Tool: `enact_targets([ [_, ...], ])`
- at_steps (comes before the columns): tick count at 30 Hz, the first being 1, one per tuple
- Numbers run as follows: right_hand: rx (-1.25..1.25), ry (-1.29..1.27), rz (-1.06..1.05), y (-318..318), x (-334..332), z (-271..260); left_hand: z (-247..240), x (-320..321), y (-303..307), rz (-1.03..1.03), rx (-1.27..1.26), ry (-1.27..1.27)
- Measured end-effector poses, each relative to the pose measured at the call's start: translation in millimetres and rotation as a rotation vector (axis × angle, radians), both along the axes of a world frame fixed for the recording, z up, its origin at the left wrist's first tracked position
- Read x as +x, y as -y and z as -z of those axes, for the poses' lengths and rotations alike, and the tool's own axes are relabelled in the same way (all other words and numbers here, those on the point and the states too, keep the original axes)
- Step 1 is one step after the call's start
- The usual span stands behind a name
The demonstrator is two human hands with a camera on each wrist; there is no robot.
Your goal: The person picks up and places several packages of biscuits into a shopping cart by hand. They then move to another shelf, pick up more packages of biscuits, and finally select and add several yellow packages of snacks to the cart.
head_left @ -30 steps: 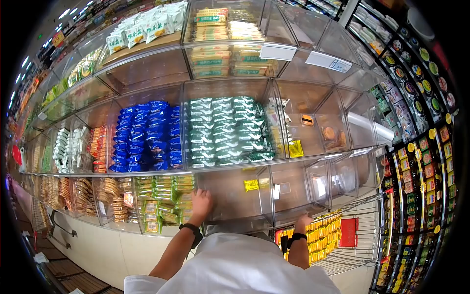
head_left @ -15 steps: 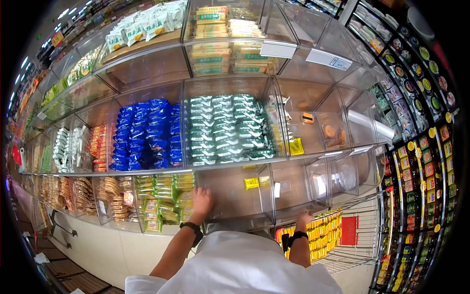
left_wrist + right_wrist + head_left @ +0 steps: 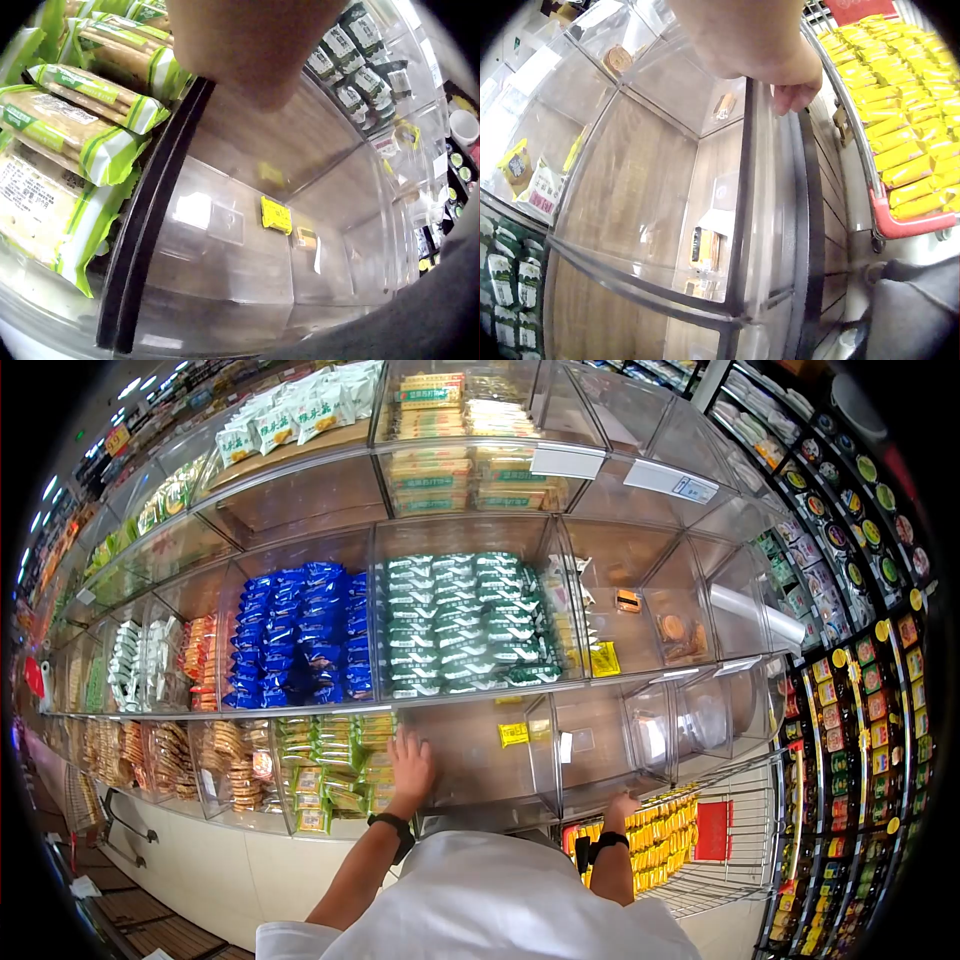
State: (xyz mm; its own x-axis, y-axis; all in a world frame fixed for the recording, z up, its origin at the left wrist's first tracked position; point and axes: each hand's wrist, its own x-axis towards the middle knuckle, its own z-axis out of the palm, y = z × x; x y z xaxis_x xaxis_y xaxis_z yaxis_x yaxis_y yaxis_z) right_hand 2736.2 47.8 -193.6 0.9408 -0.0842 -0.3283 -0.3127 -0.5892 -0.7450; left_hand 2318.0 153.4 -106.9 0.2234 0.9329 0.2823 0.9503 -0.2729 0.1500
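In the head view my left hand (image 3: pixel 411 768) rests at the divider (image 3: pixel 156 217) beside green-and-clear cracker packs (image 3: pixel 75 124), its fingers extended toward the back of the bin. My right hand (image 3: pixel 622 805) grips the front edge of the clear bin (image 3: pixel 742 225); its curled fingertips (image 3: pixel 801 96) show in the right wrist view. Between the hands, a yellow packet (image 3: pixel 513 735) lies in the lower bin. The left wrist view also shows a small orange-brown packet (image 3: pixel 305 238) behind clear plastic.
A shopping cart (image 3: pixel 877 208) filled with yellow packets (image 3: pixel 900 112) stands against the bins at right. Above the lower row sit blue packets (image 3: pixel 300 635) and dark green packets (image 3: pixel 465 625). Shelves of round-lidded goods (image 3: pixel 850 690) rise further right.
The left hand's fingers have stretched slightly toward the back of the bin. The right hand stays at the front edge, and the packets have not moved.
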Motion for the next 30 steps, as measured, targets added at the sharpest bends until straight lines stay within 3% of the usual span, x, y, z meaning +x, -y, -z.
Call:
enact_targets([
  [2,0.072,-0.051,-0.034,13,24,52,-1,0,0,-0.007,0.003,0.003],
  [5,0.009,-0.007,-0.009,-4,-13,-29,1,0,1,-0.019,-0.013,0.005],
  [11,-0.046,0.004,-0.016,-5,-14,-32,9,-3,0,-0.018,-0.043,-0.030],
  [17,0.046,0.045,-0.054,4,5,10,10,-4,0,-0.009,-0.076,-0.041],
  [30,-0.068,0.046,-0.080,2,1,-2,7,-2,-1,-0.005,-0.034,-0.044],
])
